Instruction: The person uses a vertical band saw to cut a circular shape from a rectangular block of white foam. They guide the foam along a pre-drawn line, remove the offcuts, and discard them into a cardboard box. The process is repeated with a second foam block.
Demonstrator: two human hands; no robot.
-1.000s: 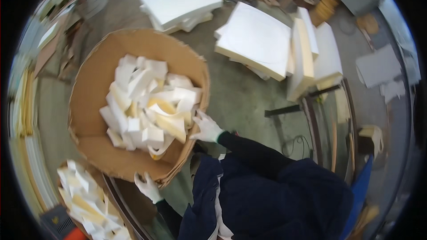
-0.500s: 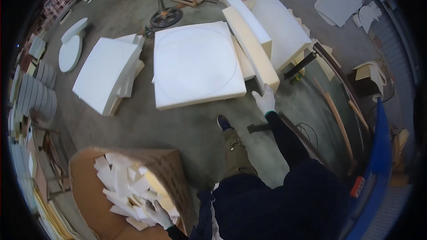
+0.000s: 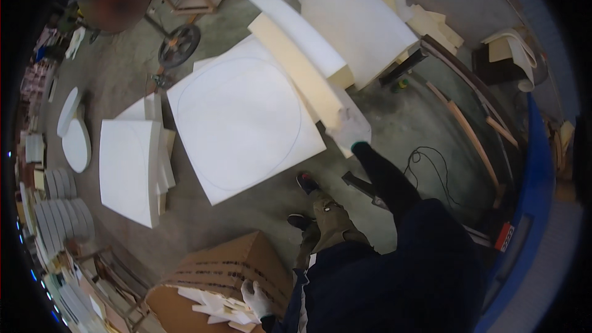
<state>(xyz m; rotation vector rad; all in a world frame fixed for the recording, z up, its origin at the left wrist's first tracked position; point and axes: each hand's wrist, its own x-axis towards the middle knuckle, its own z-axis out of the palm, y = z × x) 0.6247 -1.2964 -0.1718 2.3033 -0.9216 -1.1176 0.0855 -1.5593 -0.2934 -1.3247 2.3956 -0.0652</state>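
Note:
My right hand (image 3: 353, 128), in a white glove, grips the near end of a long cream foam strip (image 3: 295, 61). That strip lies along the right edge of a large square white foam slab (image 3: 237, 120) with a circle drawn on it. Against the strip's far side lies a second, white foam strip (image 3: 296, 24). My left hand (image 3: 256, 300), also gloved, is low in front of me by the rim of a cardboard box (image 3: 237, 259). It is open with nothing in it. White foam offcuts (image 3: 216, 305) lie in the box.
More foam blocks (image 3: 129, 166) are stacked at the left, and a big white slab (image 3: 357, 24) lies at the back right. Metal bars (image 3: 401, 68), a black cable (image 3: 425, 160) and wooden strips (image 3: 472, 135) are on the right. A round-based stand (image 3: 179, 46) stands behind.
The view has turned, and the slabs appear rotated and farther left. My right hand has gone from the strip's tip onto its near end. My left hand has left the offcuts for the box's rim.

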